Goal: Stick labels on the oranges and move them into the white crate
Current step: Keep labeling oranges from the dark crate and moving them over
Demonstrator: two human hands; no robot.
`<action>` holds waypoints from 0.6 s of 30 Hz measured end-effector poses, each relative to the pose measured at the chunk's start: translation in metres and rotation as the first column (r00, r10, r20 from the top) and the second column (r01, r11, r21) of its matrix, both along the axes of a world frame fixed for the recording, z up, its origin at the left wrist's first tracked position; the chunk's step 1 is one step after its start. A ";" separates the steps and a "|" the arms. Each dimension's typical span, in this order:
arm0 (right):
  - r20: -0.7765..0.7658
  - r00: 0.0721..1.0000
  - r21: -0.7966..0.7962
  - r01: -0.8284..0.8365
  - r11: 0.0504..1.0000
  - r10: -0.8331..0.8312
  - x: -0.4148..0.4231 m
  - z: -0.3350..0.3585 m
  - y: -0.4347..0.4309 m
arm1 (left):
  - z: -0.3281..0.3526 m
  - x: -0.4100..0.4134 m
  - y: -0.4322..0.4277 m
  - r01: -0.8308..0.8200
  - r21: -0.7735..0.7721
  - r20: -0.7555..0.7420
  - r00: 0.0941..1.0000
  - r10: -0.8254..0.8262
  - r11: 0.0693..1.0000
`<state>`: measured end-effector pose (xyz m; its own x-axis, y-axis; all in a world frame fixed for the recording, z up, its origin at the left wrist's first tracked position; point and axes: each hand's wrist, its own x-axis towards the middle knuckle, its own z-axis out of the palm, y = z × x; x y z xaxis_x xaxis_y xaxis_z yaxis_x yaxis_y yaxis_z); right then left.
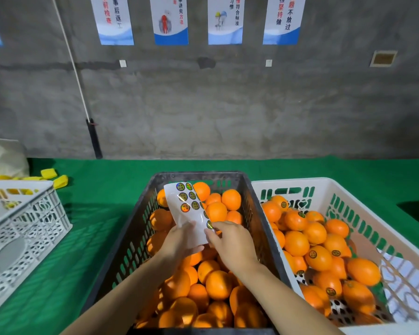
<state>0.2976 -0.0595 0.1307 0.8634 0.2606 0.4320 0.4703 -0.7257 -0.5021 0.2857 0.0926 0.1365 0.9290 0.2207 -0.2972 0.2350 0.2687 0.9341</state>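
A person's left hand [179, 241] grips a label sheet [191, 213] above the black crate [140, 213] of oranges [217, 285]; the right hand [231, 241] pinches a sticker [210, 225], white crate [348, 197] just beside

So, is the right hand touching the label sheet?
Touching. The head view shows the right hand pinching a label at the right edge of the sheet, while the left hand holds it from below.

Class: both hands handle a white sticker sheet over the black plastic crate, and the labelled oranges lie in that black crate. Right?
Not quite. The head view shows the labelled oranges in the white plastic crate on the right; the rest holds.
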 end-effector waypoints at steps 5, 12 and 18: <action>-0.050 0.997 0.025 -0.064 0.998 0.065 -0.001 0.004 -0.002 | 0.001 -0.003 0.003 0.002 -0.038 0.018 1.000 -0.001 0.999; -0.233 0.948 0.355 -0.123 0.927 0.215 -0.003 0.007 0.002 | 0.002 -0.007 0.003 -0.003 0.150 0.179 0.984 -0.025 0.989; -0.137 0.987 0.344 -0.036 0.938 0.088 -0.002 0.004 -0.001 | 0.007 -0.007 0.007 -0.139 0.191 0.179 0.978 0.105 0.972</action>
